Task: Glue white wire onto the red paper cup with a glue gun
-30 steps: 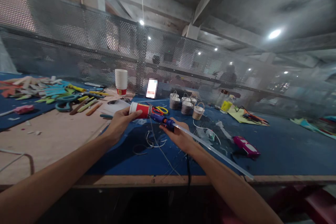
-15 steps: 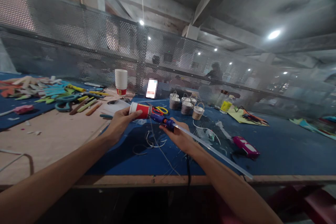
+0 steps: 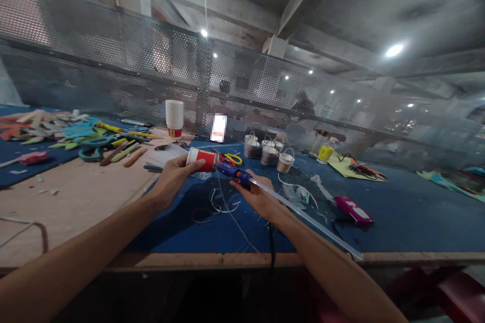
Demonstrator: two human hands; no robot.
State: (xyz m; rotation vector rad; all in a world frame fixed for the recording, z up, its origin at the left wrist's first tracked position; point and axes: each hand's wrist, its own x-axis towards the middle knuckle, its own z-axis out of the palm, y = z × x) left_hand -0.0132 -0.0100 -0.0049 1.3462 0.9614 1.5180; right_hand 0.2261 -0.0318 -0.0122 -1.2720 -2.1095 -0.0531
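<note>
Above the table, a sideways cup sits in the left hand.

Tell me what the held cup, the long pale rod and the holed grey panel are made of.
Cup: probably paper, smooth, with a printed-looking red band on white.
Rod: likely plastic or hot-melt glue, smooth; it looks translucent with a soft sheen.
Panel: probably metal, dull grey, judging by its regular small holes.

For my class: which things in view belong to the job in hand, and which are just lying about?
Job in hand:
red and white cup, in the left hand
blue glue gun with clear stick, in the right hand
perhaps the stacked cups

Seemingly just lying about:
pen
yellow-labelled bottle
purple gadget
</note>
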